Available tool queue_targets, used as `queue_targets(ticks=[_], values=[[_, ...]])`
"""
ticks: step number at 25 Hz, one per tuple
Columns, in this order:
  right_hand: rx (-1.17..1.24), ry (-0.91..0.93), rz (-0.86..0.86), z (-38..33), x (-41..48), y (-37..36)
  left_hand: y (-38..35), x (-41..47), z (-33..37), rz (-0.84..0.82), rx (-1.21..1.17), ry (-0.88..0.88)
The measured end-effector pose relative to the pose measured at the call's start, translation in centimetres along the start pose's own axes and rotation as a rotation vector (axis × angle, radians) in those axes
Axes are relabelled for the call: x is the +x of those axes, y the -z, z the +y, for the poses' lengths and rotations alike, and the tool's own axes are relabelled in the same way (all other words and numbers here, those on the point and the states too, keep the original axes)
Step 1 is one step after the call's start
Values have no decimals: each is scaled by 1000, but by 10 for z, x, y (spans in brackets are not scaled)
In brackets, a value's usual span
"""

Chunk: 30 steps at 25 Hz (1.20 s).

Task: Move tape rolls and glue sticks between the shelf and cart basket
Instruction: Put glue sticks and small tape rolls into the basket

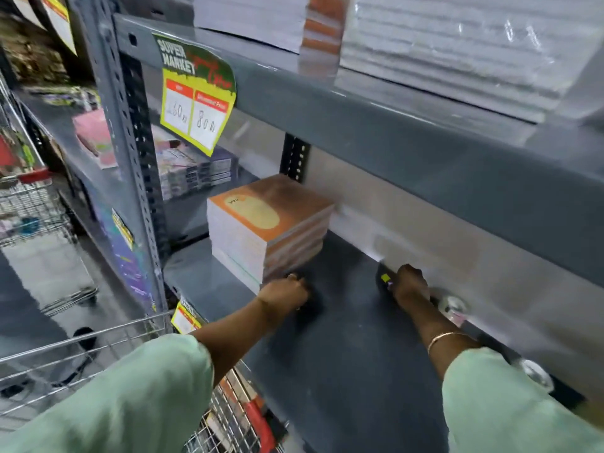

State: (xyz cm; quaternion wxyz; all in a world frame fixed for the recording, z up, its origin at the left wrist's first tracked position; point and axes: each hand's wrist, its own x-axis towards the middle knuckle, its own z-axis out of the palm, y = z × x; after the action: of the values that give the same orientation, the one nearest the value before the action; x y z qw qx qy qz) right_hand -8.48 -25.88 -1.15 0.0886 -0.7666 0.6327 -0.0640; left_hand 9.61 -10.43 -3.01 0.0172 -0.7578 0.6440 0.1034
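Note:
Both my hands reach deep onto the grey shelf point(343, 354). My right hand point(408, 286) is closed around a dark glue stick point(385, 278) with a yellow label, near the back wall. Two clear tape rolls lie along the back wall: one point(453, 305) just behind my right wrist, another point(536, 374) nearer to me on the right. My left hand point(287, 294) is curled into a fist on the shelf, beside the base of an orange-covered stack of notebooks point(268, 223); whether it holds anything is hidden. The wire cart basket point(98, 344) sits at lower left, under my left sleeve.
A shelf above point(392, 125) overhangs my hands and carries wrapped paper packs. A yellow-green price sign point(196, 93) hangs from its edge. Grey uprights point(130, 158) stand at left. A second wire cart point(32, 204) is further left in the aisle.

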Motion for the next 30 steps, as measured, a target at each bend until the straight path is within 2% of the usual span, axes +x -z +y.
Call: queue_targets(ticks=[4, 6, 8, 12, 14, 16, 19, 22, 25, 30], values=[[26, 13, 7, 1, 0, -8, 2, -3, 2, 71, 121, -71], [52, 7, -14, -1, -6, -6, -2, -10, 3, 141, 76, -78], [126, -5, -49, -7, -17, -3, -8, -25, 0, 233, -146, -41], [408, 118, -205, -58, -72, 1, -26, -91, -29, 419, -925, 266], [583, 222, -345, -95, -120, -7, -37, -130, -53, 503, -1052, 425], [648, 349, -528, -139, -170, -29, -56, -175, -87, 549, -1117, 615], [608, 474, -722, -204, -228, -91, -114, -235, -138, 512, -1161, 916], [427, 503, -857, -259, -288, -187, -192, -290, -182, 411, -1093, 1211], [183, 540, -966, -283, -352, -266, -253, -331, -200, 279, -1059, 1366], [60, 414, -1037, -284, -425, -381, -343, -370, -217, 98, -1029, 1550]])
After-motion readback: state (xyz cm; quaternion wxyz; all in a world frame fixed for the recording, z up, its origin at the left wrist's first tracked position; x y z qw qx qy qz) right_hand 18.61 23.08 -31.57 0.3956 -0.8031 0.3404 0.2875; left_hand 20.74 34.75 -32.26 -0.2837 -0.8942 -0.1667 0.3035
